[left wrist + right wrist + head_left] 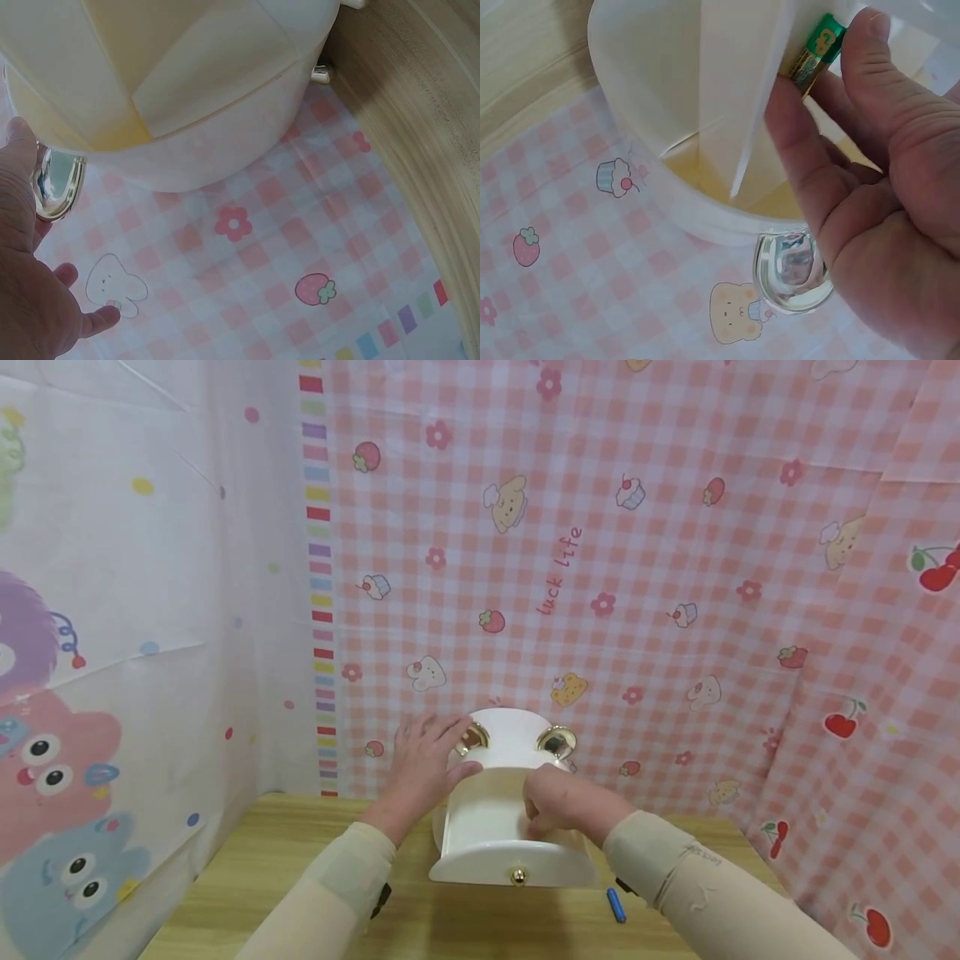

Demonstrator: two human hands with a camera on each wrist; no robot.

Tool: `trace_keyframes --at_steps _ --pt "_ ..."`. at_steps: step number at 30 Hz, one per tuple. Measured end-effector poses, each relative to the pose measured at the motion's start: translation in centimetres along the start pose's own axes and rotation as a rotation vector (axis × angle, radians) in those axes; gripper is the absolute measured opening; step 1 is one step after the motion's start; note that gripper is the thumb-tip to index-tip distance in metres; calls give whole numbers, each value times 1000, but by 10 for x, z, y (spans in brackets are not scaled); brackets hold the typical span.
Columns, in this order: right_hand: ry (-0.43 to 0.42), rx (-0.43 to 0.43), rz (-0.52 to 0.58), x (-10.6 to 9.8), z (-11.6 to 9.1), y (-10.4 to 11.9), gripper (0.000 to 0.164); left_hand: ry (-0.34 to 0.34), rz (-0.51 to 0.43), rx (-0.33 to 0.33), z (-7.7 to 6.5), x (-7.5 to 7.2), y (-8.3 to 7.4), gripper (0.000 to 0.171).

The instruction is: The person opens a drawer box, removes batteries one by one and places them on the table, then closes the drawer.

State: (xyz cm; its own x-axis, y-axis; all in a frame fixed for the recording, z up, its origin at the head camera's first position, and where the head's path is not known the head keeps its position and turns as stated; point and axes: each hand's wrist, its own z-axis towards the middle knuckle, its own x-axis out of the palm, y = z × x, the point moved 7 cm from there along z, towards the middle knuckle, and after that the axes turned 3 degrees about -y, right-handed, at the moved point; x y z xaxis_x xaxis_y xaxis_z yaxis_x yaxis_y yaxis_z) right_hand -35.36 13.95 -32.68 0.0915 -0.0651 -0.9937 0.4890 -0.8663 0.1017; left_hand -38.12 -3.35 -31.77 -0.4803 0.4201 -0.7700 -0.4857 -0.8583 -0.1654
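A glossy white bin point(516, 867) with a curved front lip and a gold knob stands on the table. Its inside is cream, and two gold rings flank its raised back. My left hand point(426, 764) rests at the bin's upper left, fingers extended beside the left gold ring point(474, 739) and thumb at the opening's edge. Inside the opening on the right side is my right hand point(562, 797). It pinches a green and gold battery point(819, 52) between thumb and fingers, near a white inner panel point(739, 97). The head view hides the battery behind that hand.
A small blue stick-shaped object point(616, 906) lies on the wooden table point(300, 860), right of the bin's front. Behind the bin hangs a pink checked cloth point(465, 527), and a white printed cloth point(150, 610) covers the left side.
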Motion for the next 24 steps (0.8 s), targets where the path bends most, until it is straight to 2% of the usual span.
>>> trace_keyframes --at_steps 5,12,14,20,24 --pt "41 -20 -14 3 2 -1 42 -6 0 4 0 0 0 74" --pt "57 2 -28 4 1 -3 15 -1 4 -4 0 2 0 74" --pt "47 -24 -32 4 1 -3 16 1 7 -6 1 2 0 75" --pt "13 -105 -6 3 0 0 32 17 2 -13 1 3 1 75" --pt "-40 -161 -5 4 1 2 26 18 -8 -9 1 2 1 75"
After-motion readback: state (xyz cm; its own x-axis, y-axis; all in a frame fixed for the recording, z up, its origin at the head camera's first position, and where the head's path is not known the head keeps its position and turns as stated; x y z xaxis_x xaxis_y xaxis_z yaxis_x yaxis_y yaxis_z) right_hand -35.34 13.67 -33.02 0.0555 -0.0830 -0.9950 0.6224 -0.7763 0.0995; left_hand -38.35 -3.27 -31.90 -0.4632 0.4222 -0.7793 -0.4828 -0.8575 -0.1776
